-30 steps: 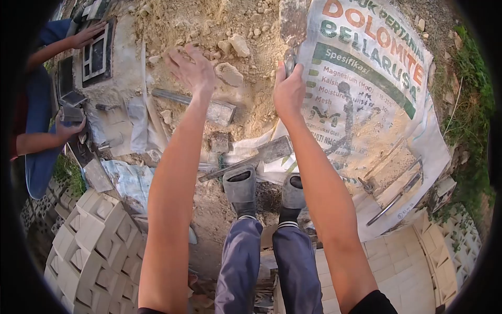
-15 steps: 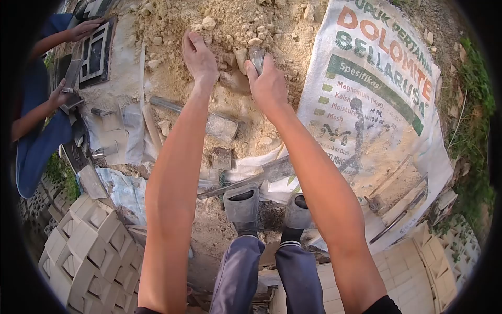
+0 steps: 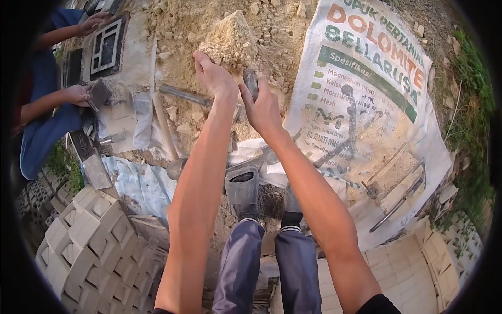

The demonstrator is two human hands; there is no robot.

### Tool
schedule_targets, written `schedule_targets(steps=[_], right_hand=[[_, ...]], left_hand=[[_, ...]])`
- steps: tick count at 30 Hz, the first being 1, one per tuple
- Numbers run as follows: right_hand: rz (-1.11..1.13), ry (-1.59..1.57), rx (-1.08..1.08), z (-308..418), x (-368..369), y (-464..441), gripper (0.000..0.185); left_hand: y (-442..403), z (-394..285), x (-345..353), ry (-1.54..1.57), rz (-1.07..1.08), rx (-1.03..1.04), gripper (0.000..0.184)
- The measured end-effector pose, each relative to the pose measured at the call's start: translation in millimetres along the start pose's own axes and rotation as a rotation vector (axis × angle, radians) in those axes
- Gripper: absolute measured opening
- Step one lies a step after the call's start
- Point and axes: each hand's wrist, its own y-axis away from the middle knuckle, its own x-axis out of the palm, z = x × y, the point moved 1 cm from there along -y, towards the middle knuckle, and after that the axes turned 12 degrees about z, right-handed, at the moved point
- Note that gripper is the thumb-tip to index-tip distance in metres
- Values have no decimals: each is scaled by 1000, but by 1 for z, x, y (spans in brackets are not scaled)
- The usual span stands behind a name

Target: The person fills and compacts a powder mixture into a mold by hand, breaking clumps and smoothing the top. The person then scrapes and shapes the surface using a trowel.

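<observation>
A mound of pale, crumbly soil (image 3: 230, 39) is heaped just beyond both hands. My left hand (image 3: 215, 76) cups the near left edge of this mound, thumb raised and other fingers hidden beneath the soil. My right hand (image 3: 261, 102) is wrapped round a dark, rounded tool handle (image 3: 251, 83); the tool's far end cannot be seen under the soil. A long metal bar (image 3: 185, 96) lies on the ground left of my left wrist.
On the left a co-worker's hand (image 3: 78, 96) holds a dark block, beside a framed mould (image 3: 108, 46). A printed white sack (image 3: 314, 78) spreads at the right. Stacked pale blocks (image 3: 89, 235) stand lower left; a thin metal tool (image 3: 400, 201) rests on the sack.
Both hands have come together and a heap of soil now rises between and beyond them. The co-worker's lower hand has moved right with a dark block.
</observation>
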Motion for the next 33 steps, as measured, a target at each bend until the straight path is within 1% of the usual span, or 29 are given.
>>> schedule_targets(steps=[2, 3, 5, 6, 8, 10, 12, 13, 14, 15, 16, 17, 18, 19, 20, 22, 24, 25, 26, 28, 29, 30, 31, 32, 33], right_hand=[[-8, -16, 12, -1, -6, 21, 38], [-14, -29, 21, -3, -10, 32, 38], [-48, -68, 43, -9, -22, 56, 39], [-71, -66, 60, -13, -30, 71, 39], [-95, -113, 148, -25, -44, 97, 39], [-137, -134, 183, -43, -62, 124, 39], [-189, -187, 363, -58, -83, 153, 40], [-297, -182, 362, -78, -86, 164, 43], [-315, -183, 370, -100, -90, 174, 43], [-396, -160, 345, -119, -97, 184, 44], [-475, -136, 321, -139, -101, 193, 45], [-468, -277, 364, -160, -103, 199, 41], [-483, -280, 376, -161, -113, 205, 41], [-451, -623, 414, -156, -125, 212, 37], [-409, -965, 441, -150, -135, 218, 34], [-395, -1034, 487, -154, -143, 230, 33], [-263, -1534, 426, -157, -143, 236, 34], [-242, -1544, 424, -156, -143, 237, 34], [-139, -1753, 309, -154, -144, 241, 37], [89, -2151, 63, -145, -142, 249, 44], [181, -2244, -32, -140, -138, 250, 46], [201, -2245, -22, -129, -136, 248, 46], [185, -2160, 54, -118, -135, 246, 47], [170, -2070, 127, -107, -134, 242, 49], [136, -1844, 226, -97, -131, 235, 48]], left_hand=[[24, -12, 3, -82, 1, -79, 52], [33, -10, 2, -86, 15, -87, 52], [56, -2, 3, -14, 87, -30, 50], [73, 2, 7, -16, 107, -50, 50], [105, 10, 14, -78, 108, -80, 49], [142, 22, 26, -113, 171, -90, 46], [177, 46, 38, -121, 338, -187, 42], [196, 61, 49, -20, 381, -236, 38], [213, 74, 57, -76, 482, -229, 37], [228, 87, 63, -135, 517, -323, 35], [240, 100, 69, -167, 540, -374, 33], [252, 114, 73, -200, 565, -426, 32], [263, 128, 78, -286, 673, -435, 31], [273, 137, 83, -371, 781, -441, 30], [281, 144, 84, -374, 792, -453, 30], [290, 148, 81, -353, 844, -442, 31], [290, 144, 71, -366, 847, -419, 33], [287, 138, 62, -483, 868, -251, 33], [286, 131, 54, -592, 882, -84, 32], [275, 99, 34, -615, 865, -71, 29], [265, 81, 23, -830, 868, 42, 29], [251, 67, 13, -1044, 858, 152, 30], [233, 61, -2, -1045, 838, 150, 30], [215, 57, -19, -1250, 780, 284, 34], [196, 53, -37, -1456, 714, 416, 39]])
